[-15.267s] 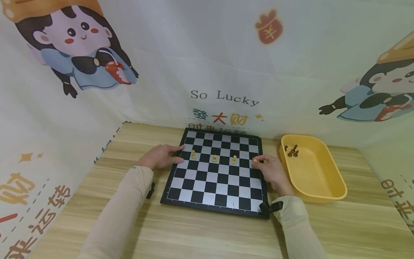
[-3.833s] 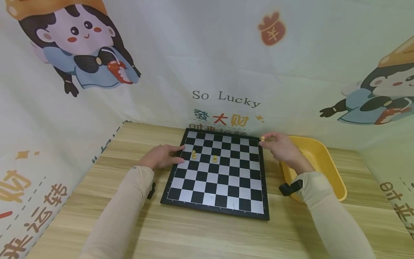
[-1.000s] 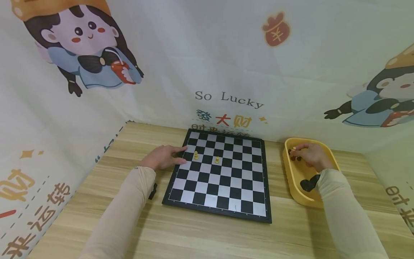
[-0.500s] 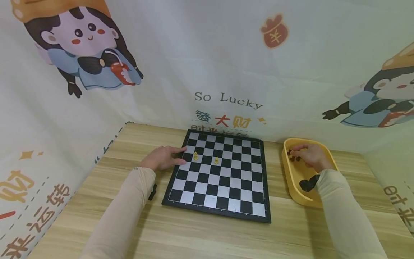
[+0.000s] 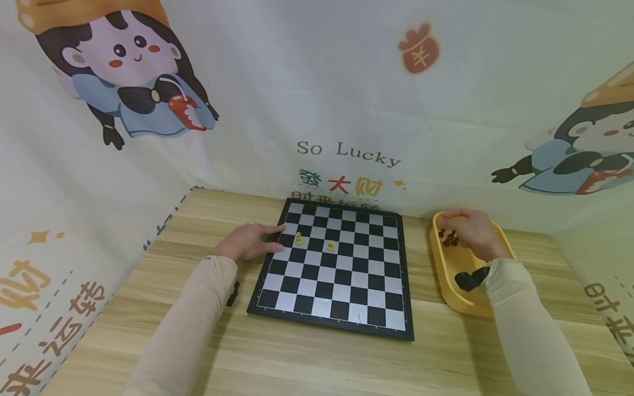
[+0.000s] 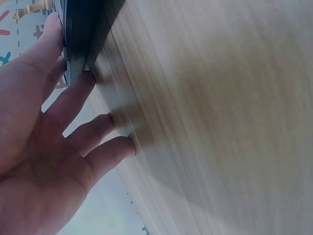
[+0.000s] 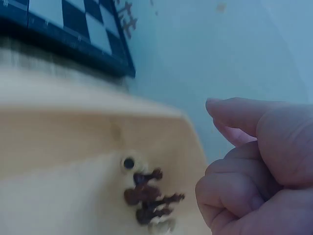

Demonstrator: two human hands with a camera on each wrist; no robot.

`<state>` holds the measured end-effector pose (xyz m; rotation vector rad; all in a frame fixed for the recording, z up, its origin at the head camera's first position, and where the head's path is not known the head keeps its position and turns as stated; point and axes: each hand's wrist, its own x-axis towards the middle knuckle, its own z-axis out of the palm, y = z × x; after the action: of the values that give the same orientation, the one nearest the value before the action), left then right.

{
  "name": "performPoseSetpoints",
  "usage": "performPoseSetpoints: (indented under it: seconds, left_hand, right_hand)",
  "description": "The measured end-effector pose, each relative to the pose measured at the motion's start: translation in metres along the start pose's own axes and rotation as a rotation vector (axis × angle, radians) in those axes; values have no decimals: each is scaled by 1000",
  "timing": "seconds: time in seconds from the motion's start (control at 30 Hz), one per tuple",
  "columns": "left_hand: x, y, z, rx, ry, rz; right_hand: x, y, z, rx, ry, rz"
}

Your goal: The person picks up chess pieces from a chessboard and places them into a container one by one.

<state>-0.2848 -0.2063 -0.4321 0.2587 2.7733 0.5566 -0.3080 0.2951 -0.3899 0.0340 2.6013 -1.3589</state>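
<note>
My left hand (image 5: 247, 242) rests its thumb and forefinger, spread, on the left edge of the chessboard (image 5: 342, 275); in the left wrist view its other fingers (image 6: 93, 132) are loosely bent near the tabletop. Two pale yellow chess pieces stand on the board: a left one (image 5: 298, 238) and a right one (image 5: 330, 245). Over the yellow tray (image 5: 441, 280) is my right hand (image 5: 473, 234), holding nothing visible. The right wrist view shows its forefinger extended and other fingers loosely curled. Brown chess pieces (image 7: 146, 196) and a pale one (image 7: 129, 163) lie in the tray's far-left corner.
The chessboard lies on a wood-grain table (image 5: 297, 363), close to the printed cloth wall (image 5: 346, 110) at the back. To the board's right, a strip of tabletop separates it from the raised tray rim.
Earlier my right hand took yellow pieces from the board, leaving two there, and carried one to the tray. It has let that go and lifted slightly. The left hand stays put.
</note>
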Motion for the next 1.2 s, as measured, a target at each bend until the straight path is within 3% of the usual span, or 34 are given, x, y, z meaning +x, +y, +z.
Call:
performPoseSetpoints:
  seconds: [0.23,0.47,0.77,1.0,1.2]
  left_hand:
    - [0,-1,-1,-1,-6,-9]
    - [-1,0,-1,-3,-8,-13]
    - [-1,0,1,-18,-6,-13]
    - [-1,-1,0,-2,-2,-10]
    - [0,-1,0,-5,-7,-3]
  right_hand:
    - [-1,-22,14,2,26,-5]
    - [2,-31,32,62,-21,-5]
    - [5,-44,66,71,-28,-18]
    - [7,-61,90,130,-98,-81]
    - [7,-68,109,197,-156,-82]
